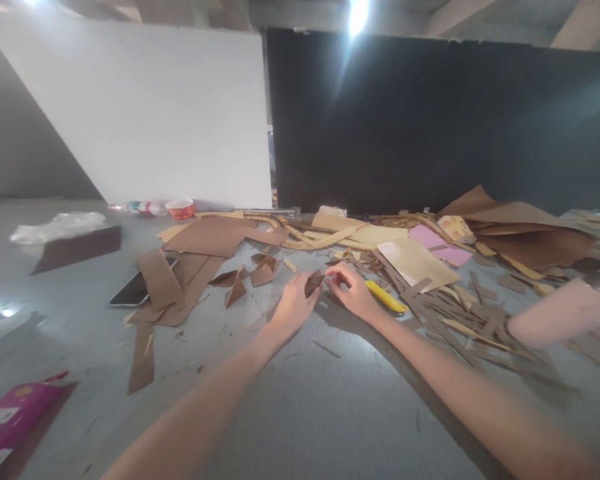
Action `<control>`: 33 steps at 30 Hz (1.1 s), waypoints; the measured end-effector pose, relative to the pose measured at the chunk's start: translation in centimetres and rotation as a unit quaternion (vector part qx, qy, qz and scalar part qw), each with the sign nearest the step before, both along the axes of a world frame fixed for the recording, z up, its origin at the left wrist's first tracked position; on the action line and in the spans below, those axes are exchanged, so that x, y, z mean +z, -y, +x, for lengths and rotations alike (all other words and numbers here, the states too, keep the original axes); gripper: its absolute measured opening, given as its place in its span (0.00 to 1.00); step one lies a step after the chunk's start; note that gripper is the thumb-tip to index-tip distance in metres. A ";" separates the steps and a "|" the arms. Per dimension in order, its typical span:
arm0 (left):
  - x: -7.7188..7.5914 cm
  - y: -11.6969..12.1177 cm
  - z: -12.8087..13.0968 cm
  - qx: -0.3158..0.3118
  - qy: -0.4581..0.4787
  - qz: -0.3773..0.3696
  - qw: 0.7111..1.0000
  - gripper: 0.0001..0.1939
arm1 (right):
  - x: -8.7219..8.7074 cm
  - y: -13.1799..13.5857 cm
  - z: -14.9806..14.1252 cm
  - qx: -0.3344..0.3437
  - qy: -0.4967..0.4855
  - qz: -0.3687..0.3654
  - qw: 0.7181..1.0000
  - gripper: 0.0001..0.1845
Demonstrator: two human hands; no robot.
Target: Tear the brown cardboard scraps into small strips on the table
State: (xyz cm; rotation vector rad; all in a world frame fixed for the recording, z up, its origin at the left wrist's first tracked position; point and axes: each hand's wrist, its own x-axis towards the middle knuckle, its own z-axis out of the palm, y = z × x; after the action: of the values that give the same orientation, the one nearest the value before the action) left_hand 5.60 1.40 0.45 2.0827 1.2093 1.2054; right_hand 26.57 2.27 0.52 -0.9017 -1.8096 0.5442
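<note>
My left hand [295,303] is closed around a small brown leather-like piece [313,284], holding it above the grey table. Beside it, my right hand [351,288] has thumb and forefinger curled in a pinch close to the piece's edge; what is between those fingertips is too small to make out. A yellow tool with a long handle [386,297] lies just right of my right hand. Several small folded brown pieces [263,270] rest left of my left hand. Thin brown offcut strips [460,327] are heaped to the right.
A phone [133,291] lies partly under brown sheets [195,283]. Larger brown sheets [530,230], pink paper [443,245] and a red paper cup [181,209] are farther back. A magenta box [17,423] sits at lower left. Another person's arm [560,313] reaches in from the right.
</note>
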 end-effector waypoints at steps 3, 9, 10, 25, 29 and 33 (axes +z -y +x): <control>-0.2 0.0 -0.1 -0.005 -0.009 -0.008 1.000 0.16 | 0.4 0.3 0.0 0.026 0.029 0.009 0.999 0.14; -0.5 -0.2 -0.2 -0.006 -0.019 0.007 1.000 0.16 | 0.2 0.2 0.1 0.042 0.030 0.001 0.999 0.15; -0.5 -0.2 -0.2 -0.007 -0.021 0.011 1.000 0.16 | 0.1 0.1 0.1 0.044 0.029 -0.002 0.999 0.15; -0.4 0.2 0.0 -0.016 -0.073 0.006 0.997 0.21 | -0.1 0.1 -0.1 -0.007 0.022 0.070 0.997 0.15; -0.1 0.4 0.0 -0.022 -0.058 -0.005 0.998 0.23 | -0.1 0.1 -0.1 -0.003 0.025 0.063 0.998 0.15; 0.2 0.7 -0.1 -0.020 -0.071 -0.022 0.997 0.22 | 0.1 0.0 0.0 0.008 0.042 0.036 0.998 0.14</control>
State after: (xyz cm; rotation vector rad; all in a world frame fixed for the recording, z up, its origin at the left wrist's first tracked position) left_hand 5.53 0.73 0.70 2.1810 1.2387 1.0178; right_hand 26.61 2.27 0.57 -0.8724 -1.9017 0.4541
